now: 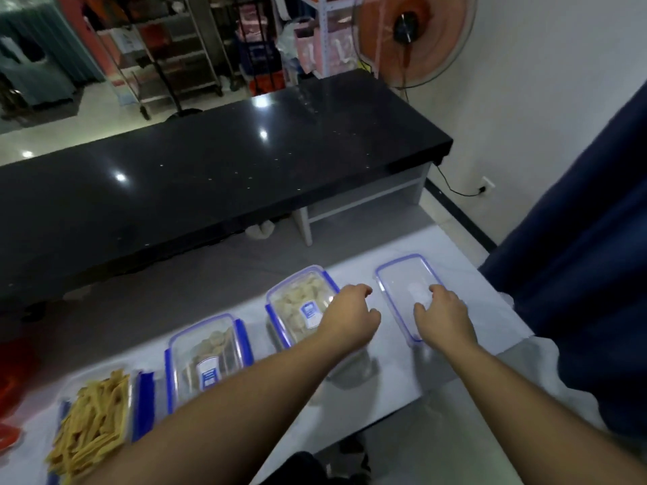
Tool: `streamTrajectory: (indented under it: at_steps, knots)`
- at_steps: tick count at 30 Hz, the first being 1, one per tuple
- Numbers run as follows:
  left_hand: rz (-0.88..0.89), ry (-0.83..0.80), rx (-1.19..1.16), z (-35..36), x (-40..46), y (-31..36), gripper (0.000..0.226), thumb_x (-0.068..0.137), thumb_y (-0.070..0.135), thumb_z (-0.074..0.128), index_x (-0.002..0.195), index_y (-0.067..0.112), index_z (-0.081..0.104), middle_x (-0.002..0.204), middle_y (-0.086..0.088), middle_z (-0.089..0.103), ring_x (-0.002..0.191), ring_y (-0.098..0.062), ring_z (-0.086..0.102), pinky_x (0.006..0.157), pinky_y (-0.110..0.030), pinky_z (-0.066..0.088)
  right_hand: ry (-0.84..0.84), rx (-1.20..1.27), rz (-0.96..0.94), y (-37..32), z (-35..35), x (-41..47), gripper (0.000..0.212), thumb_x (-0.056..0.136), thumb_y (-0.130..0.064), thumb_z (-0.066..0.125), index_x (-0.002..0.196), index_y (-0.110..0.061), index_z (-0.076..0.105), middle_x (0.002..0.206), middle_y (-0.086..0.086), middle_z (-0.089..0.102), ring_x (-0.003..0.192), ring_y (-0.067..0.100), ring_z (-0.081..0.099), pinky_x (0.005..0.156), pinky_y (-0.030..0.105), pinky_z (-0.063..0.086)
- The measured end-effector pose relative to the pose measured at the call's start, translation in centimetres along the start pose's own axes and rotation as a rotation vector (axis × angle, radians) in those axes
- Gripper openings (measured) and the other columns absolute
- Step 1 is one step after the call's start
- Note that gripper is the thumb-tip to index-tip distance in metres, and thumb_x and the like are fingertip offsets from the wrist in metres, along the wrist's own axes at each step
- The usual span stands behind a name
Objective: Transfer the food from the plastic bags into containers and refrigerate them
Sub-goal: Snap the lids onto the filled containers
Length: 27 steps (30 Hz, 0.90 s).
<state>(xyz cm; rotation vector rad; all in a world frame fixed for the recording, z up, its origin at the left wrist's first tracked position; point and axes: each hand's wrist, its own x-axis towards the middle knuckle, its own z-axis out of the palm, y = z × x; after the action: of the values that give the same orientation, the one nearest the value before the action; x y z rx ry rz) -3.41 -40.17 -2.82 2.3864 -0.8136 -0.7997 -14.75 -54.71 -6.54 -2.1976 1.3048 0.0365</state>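
Note:
Three clear containers with blue clips stand in a row on the white table [465, 358]. The left one [94, 425] is uncovered and holds yellow strips. The middle one [206, 358] and the right one [297, 306] hold pale food under closed lids. A loose clear lid with a blue rim [399, 274] lies flat further right. My left hand [350, 316] hovers at the right container's right edge, fingers loosely curled, holding nothing. My right hand [443, 316] rests on the loose lid with bent fingertips and the thumb spread. Something clear [353, 371] lies partly hidden under my left forearm.
A long black glossy counter [210, 180] runs across behind the table, with grey floor between them. A dark blue cloth [588, 239] hangs at the right. Red plastic [10, 397] shows at the far left edge. A fan [413, 33] and metal shelves stand at the back.

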Motion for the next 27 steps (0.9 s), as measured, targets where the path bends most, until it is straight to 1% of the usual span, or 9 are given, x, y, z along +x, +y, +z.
streamTrajectory:
  at_steps: [7, 13, 15, 17, 19, 21, 23, 25, 27]
  knots:
    - [-0.113, -0.206, 0.022, 4.4, 2.0, 3.6, 0.046, 0.102, 0.014, 0.045, 0.147, 0.005, 0.048, 0.151, -0.016, 0.053, 0.135, -0.034, 0.052, 0.108, -0.035, 0.043, -0.100, -0.014, 0.107, 4.3, -0.6, 3.4, 0.037, 0.098, -0.022, 0.053, 0.129, -0.002, 0.049, 0.136, 0.019, 0.054, 0.125, 0.040, 0.050, 0.095, 0.043, 0.045]
    - [-0.260, -0.243, -0.110, 6.4, 2.7, 4.8, 0.040, 0.101, 0.009, 0.050, 0.140, 0.004, 0.055, 0.143, -0.016, 0.059, 0.129, -0.035, 0.057, 0.106, -0.035, 0.046, -0.121, 0.048, 0.171, 6.0, -0.3, 4.1, 0.026, 0.099, -0.024, 0.054, 0.113, -0.003, 0.053, 0.124, 0.020, 0.057, 0.116, 0.041, 0.053, 0.082, 0.038, 0.039]
    - [-0.316, -0.230, -0.180, 6.6, 2.9, 4.8, 0.037, 0.098, 0.008, 0.052, 0.135, 0.006, 0.058, 0.134, -0.013, 0.062, 0.120, -0.033, 0.061, 0.097, -0.035, 0.051, -0.098, 0.090, 0.203, 6.2, -0.2, 4.1, 0.017, 0.096, -0.024, 0.056, 0.096, -0.007, 0.052, 0.116, 0.020, 0.059, 0.106, 0.041, 0.056, 0.080, 0.039, 0.043]
    - [-0.337, -0.212, -0.246, 6.3, 2.9, 4.6, 0.028, 0.095, 0.008, 0.053, 0.122, 0.006, 0.062, 0.120, -0.013, 0.066, 0.101, -0.030, 0.065, 0.077, -0.032, 0.054, -0.064, 0.201, 0.237, 6.2, -0.3, 4.1, 0.015, 0.092, -0.020, 0.058, 0.084, -0.008, 0.051, 0.109, 0.021, 0.061, 0.090, 0.040, 0.059, 0.075, 0.039, 0.047]
    - [-0.346, -0.191, -0.291, 5.2, 2.6, 4.9, 0.015, 0.093, 0.008, 0.052, 0.106, 0.008, 0.060, 0.100, -0.008, 0.063, 0.079, -0.022, 0.058, 0.057, -0.026, 0.045, -0.041, 0.348, 0.239, 5.9, -0.9, 3.9, 0.009, 0.093, -0.013, 0.058, 0.096, -0.005, 0.061, 0.105, 0.015, 0.063, 0.083, 0.036, 0.062, 0.071, 0.036, 0.047]
    - [-0.363, -0.165, -0.331, 4.1, 2.1, 5.0, 0.006, 0.093, 0.009, 0.052, 0.090, 0.013, 0.055, 0.084, -0.004, 0.054, 0.067, -0.017, 0.049, 0.049, -0.024, 0.037, -0.034, 0.529, 0.259, 5.1, -1.6, 3.4, 0.018, 0.096, -0.009, 0.057, 0.114, -0.010, 0.061, 0.103, 0.009, 0.065, 0.084, 0.030, 0.065, 0.069, 0.033, 0.047]
    - [-0.377, -0.140, -0.354, 2.9, 1.6, 4.8, 0.018, 0.092, 0.010, 0.053, 0.077, 0.017, 0.047, 0.075, -0.001, 0.048, 0.061, -0.016, 0.043, 0.047, -0.025, 0.034, -0.060, 0.808, 0.282, 3.5, -2.1, 2.7, 0.023, 0.100, -0.009, 0.057, 0.122, -0.015, 0.056, 0.107, 0.007, 0.070, 0.087, 0.027, 0.073, 0.070, 0.035, 0.056]
    - [-0.377, -0.107, -0.359, 1.4, 1.2, 4.4, 0.013, 0.092, 0.012, 0.055, 0.080, 0.014, 0.052, 0.075, -0.002, 0.050, 0.061, -0.018, 0.044, 0.049, -0.026, 0.036, -0.099, 1.025, 0.260, 1.1, -2.6, 2.0, 0.026, 0.102, -0.007, 0.056, 0.125, -0.018, 0.051, 0.109, 0.004, 0.071, 0.091, 0.029, 0.075, 0.072, 0.038, 0.060]
    - [-0.360, -0.065, -0.404, 0.0, 0.8, 3.6, 0.011, 0.093, 0.016, 0.056, 0.102, 0.013, 0.063, 0.091, -0.005, 0.063, 0.070, -0.020, 0.053, 0.060, -0.029, 0.048, -0.113, 1.101, 0.192, -1.3, -2.8, 1.2, 0.027, 0.103, -0.004, 0.054, 0.127, -0.016, 0.051, 0.108, 0.004, 0.072, 0.091, 0.030, 0.075, 0.070, 0.037, 0.060]
